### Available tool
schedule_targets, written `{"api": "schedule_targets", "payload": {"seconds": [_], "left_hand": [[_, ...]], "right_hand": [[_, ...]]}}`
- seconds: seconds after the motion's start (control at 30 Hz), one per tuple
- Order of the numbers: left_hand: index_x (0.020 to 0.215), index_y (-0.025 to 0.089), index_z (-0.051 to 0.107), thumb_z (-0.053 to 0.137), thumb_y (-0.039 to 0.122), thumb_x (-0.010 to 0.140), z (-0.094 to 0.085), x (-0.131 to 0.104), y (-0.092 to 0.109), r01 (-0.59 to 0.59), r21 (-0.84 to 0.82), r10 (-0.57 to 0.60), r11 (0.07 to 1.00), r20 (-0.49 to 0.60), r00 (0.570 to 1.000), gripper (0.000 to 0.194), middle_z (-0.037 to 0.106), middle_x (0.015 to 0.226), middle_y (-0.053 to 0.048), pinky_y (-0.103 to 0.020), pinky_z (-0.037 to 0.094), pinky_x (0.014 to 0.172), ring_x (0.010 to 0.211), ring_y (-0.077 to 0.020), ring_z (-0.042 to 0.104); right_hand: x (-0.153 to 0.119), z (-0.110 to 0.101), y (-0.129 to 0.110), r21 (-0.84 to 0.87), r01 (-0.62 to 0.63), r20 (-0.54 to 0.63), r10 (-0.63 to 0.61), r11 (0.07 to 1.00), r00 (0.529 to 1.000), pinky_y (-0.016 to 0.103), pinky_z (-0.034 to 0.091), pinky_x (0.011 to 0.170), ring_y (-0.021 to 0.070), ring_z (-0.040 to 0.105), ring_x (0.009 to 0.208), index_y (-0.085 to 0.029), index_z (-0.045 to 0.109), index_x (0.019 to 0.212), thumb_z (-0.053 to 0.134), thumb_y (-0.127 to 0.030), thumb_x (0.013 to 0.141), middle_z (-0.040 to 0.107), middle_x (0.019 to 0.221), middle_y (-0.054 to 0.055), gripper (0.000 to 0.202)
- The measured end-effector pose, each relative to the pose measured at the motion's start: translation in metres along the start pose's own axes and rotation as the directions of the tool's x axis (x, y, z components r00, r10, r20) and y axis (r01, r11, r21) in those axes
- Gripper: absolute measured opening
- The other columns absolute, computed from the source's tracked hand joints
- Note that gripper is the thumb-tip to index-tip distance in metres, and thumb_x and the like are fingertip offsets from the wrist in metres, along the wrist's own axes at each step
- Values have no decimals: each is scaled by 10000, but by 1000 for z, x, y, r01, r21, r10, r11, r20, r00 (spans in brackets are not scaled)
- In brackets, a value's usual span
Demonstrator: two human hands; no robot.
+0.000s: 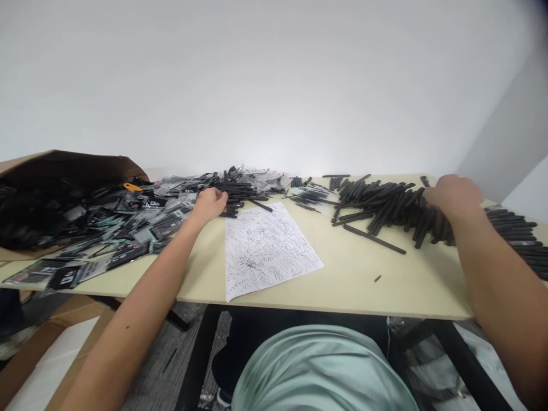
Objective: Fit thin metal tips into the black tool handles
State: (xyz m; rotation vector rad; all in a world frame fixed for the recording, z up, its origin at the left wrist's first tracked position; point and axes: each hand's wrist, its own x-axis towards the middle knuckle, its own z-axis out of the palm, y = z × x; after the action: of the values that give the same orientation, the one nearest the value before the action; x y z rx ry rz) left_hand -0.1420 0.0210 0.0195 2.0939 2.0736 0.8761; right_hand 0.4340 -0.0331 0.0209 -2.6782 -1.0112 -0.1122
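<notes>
One long, pale yellow surface point(355, 285) runs across the view, loaded mostly along its far side and toward its two ends. At its left end an open brown cardboard box point(100, 162) faces inward with dark contents. A wide heap of flat packets point(165, 220) in clear sleeves spreads from its mouth, crowding the surface right up to the left grip point(212, 204). Near the middle lies a white sheet point(274, 251) covered in scribbles.

Right of centre sits the big pile of black sticks point(385, 205), crossing one another at many angles. The right grip point(454, 197) is at this pile's right end, fingers bent down toward it; the back of the hand hides the fingertips, so I cannot tell how far open it is or whether it has hold of a stick. Past it, the right forearm point(505, 274) partly blocks a neater stack of similar sticks point(516, 228).

A smaller bundle of black sticks point(240, 191) lies by the sheet's far edge. The left grip is at its left end, fingers curled and thumb close to them; whether they pinch a stick is unclear. Thin dark rods point(310, 195) lie between bundle and pile. One loose stick point(374, 240) rests just in front of the pile, an orange tag point(132, 187) among the packets, and a tiny dark piece point(377, 278) toward the front.
</notes>
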Motion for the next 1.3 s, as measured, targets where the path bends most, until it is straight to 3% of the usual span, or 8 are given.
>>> {"api": "schedule_targets", "payload": {"seconds": [0.23, 0.6, 0.7, 0.83, 0.93, 1.0, 1.17, 1.3], "left_hand": [[923, 199, 540, 499, 473, 927, 17, -18, 29, -323, -124, 333, 938, 69, 940, 277, 727, 705, -21, -286, 496, 669, 576, -172, 655], [999, 204, 630, 552, 502, 924, 25, -35, 49, -534, -31, 533, 845, 144, 834, 317, 747, 831, -29, -299, 449, 692, 748, -187, 682], [1040, 220, 649, 535, 493, 953, 27, -41, 56, -584, -29, 580, 811, 167, 798, 309, 756, 882, -18, -284, 445, 688, 767, -174, 686], [1116, 249, 670, 505, 480, 998, 31, -51, 69, -687, -5, 677, 727, 177, 715, 307, 760, 948, -11, -270, 455, 715, 830, -169, 696], [1123, 238, 682, 478, 479, 1023, 36, -57, 81, -794, 91, 786, 602, 107, 608, 331, 753, 959, -28, -258, 443, 683, 825, -164, 694], [1097, 214, 683, 446, 465, 1042, 39, -59, 90, -849, 192, 858, 492, 59, 510, 349, 741, 893, -32, -249, 410, 615, 745, -148, 677], [972, 176, 664, 401, 408, 1067, 44, -61, 112, -885, 397, 955, 242, 62, 289, 363, 688, 779, -25, -271, 387, 588, 659, -140, 630], [894, 168, 648, 391, 423, 1063, 48, -66, 117, -873, 413, 944, 259, 82, 319, 399, 665, 761, -38, -286, 362, 578, 644, -149, 609]], "right_hand": [[-11, 8, -10, -42, 109, 61, -106, 993, 993, 413, 360, 701, 352, 613, 1025, -71, 663, 1258, 673, -307, 824, 631, 1067, 297, 494], [-66, -5, -44, -21, 407, -123, -406, 913, 905, 417, 360, 677, 363, 625, 955, -66, 693, 1119, 457, -512, 962, 645, 1010, 279, 528], [-100, -7, -61, 36, 623, -254, -596, 781, 762, 386, 404, 687, 309, 634, 851, -116, 647, 1177, 474, -490, 958, 686, 924, 189, 466], [-153, -3, -83, 134, 897, -374, -817, 421, 439, 377, 457, 745, 284, 639, 918, -142, 558, 1297, 448, -493, 981, 705, 1084, 152, 485], [-189, 5, -96, 52, 984, -389, -905, 168, 175, 435, 422, 941, 317, 583, 1127, -116, 535, 1338, 436, -472, 1007, 648, 1261, 182, 496], [-206, 11, -101, -35, 992, -330, -939, 119, 101, 440, 393, 958, 321, 581, 1117, -100, 577, 1269, 417, -421, 1028, 661, 1210, 187, 431], [-220, 25, -106, -2, 978, -174, -964, 207, 203, 364, 397, 826, 258, 644, 930, -129, 635, 1085, 372, -281, 1058, 700, 1035, 128, 305], [-217, 35, -104, 261, 931, -176, -936, 255, 306, 323, 408, 756, 222, 651, 903, -165, 611, 1092, 359, -272, 1059, 702, 1060, 96, 276]]}}
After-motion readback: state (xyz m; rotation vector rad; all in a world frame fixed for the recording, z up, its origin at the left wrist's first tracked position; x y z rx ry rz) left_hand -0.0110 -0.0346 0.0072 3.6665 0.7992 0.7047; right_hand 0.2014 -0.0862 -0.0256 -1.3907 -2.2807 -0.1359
